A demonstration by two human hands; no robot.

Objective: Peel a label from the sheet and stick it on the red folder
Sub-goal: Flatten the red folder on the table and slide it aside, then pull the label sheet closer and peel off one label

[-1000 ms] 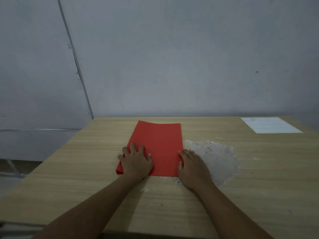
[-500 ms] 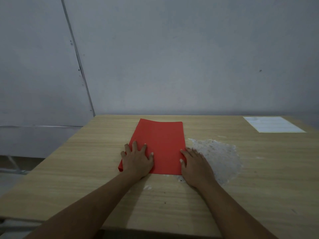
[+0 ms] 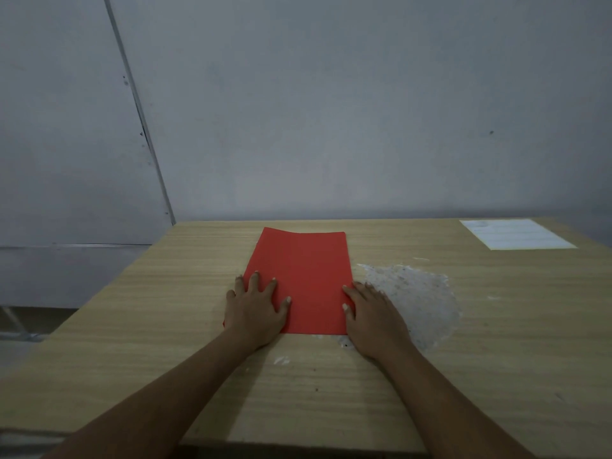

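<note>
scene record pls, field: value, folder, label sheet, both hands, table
red folder: flat on table, centre, long side running away from the person
label sheet: white, flat, far right corner of table, apart from folder
left hand: open, palm down on folder's near left corner
right hand: open, palm down at folder's near right edge, mostly on table
table: light wood; whitish scuffed patch right of folder
label on folder: none visible
task stage: peeling not yet begun

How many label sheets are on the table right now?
1. The white label sheet lies flat at the table's far right corner, well apart from the red folder and both hands. None seems hidden.
</note>
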